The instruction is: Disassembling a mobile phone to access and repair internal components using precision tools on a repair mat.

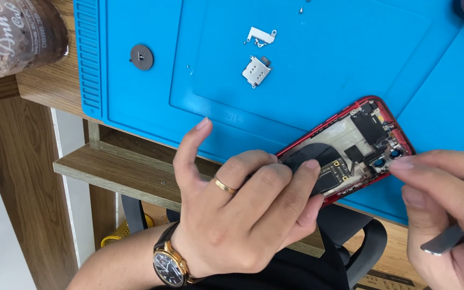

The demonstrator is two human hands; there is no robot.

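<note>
Lying aslant between both hands, an opened red phone (350, 147) rests on a blue mat (296, 64), its long axis running from lower left up to the right. The left hand (248, 209) covers and grips its lower end, index finger lifted. The right hand (449, 207), closed around a metal tool (444, 241), has its fingertips touching the camera end.

wooden desk (44, 86) under a blue work mat (350, 59), lower wooden shelf (119, 172), black chair (361, 241) beneath
</note>
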